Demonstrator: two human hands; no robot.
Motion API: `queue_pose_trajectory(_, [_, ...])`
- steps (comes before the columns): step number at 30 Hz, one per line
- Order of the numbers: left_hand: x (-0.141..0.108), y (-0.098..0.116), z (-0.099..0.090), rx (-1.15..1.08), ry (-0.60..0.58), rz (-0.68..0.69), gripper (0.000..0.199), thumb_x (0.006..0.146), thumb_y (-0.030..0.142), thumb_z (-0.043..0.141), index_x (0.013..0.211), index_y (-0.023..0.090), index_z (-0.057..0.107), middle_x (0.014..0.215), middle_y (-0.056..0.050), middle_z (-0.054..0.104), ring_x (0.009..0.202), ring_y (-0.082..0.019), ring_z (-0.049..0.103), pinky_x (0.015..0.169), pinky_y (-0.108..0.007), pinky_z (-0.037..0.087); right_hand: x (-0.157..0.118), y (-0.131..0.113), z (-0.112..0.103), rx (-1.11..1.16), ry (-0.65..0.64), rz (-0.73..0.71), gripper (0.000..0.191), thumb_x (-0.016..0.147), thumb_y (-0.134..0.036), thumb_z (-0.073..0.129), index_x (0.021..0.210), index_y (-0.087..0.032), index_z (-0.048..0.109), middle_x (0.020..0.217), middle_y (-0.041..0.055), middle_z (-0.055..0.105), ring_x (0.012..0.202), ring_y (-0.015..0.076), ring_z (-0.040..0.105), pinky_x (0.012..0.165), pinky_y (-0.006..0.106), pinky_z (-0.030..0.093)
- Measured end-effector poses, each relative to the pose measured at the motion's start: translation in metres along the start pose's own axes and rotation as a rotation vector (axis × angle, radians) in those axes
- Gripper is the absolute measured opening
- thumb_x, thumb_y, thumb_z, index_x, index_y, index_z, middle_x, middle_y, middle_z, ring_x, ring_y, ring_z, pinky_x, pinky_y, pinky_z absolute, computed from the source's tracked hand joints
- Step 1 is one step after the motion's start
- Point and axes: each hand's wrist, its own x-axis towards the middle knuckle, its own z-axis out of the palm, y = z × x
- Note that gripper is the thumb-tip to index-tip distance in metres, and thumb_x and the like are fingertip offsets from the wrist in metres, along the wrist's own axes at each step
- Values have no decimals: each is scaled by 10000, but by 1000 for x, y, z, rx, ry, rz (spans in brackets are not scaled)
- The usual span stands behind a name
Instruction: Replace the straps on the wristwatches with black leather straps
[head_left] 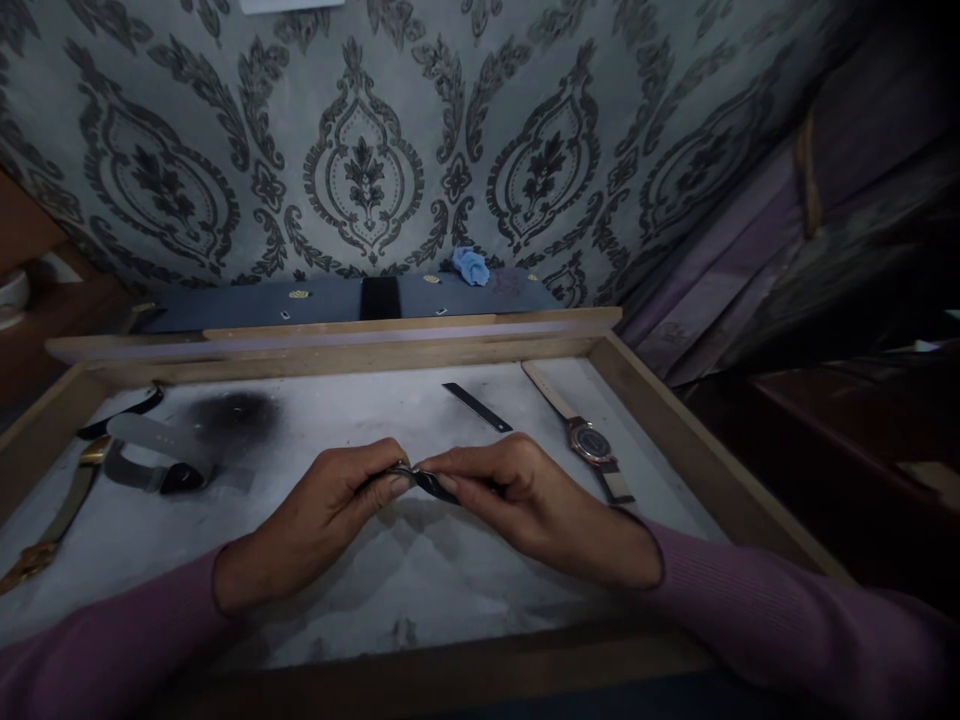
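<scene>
Above the middle of the white-lined tray, both my hands meet on a small dark piece that looks like a watch seen edge-on. My left hand (337,505) pinches its silvery-edged end between thumb and forefinger. The black strap (433,487) of that piece is in the pinch of my right hand (536,505). Fingers hide most of it, so details of the join cannot be made out. Just beyond my right hand lies a flat black blade-like strip (477,407). To its right is a brown-strapped watch (590,442), face up.
A grey-banded smartwatch (161,460), a gold-toned watch (64,510) and a curved black strap (124,412) lie at the tray's left. Raised wooden sides (675,430) enclose the tray. A crumpled blue cloth (471,266) sits behind it by the patterned wall.
</scene>
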Motion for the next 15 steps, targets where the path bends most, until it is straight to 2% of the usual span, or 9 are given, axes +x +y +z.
queue_pose_trajectory(5, [1,1,0,-24,12,-5,246,961,321,419,813,171,545,711,29,446,663,-125,432,606,-240,334,0,0,2,11,40,5,280,920,-203,466,976,-80,711,580,-14,492,527,75,366,465,182,303])
queue_pose_trajectory(15, [1,2,0,-63,15,-35,251,948,337,430,820,164,559,710,22,445,669,-133,431,612,-243,337,1,0,2,110,28,57,286,917,-231,481,987,-76,710,682,23,605,609,98,483,544,194,391])
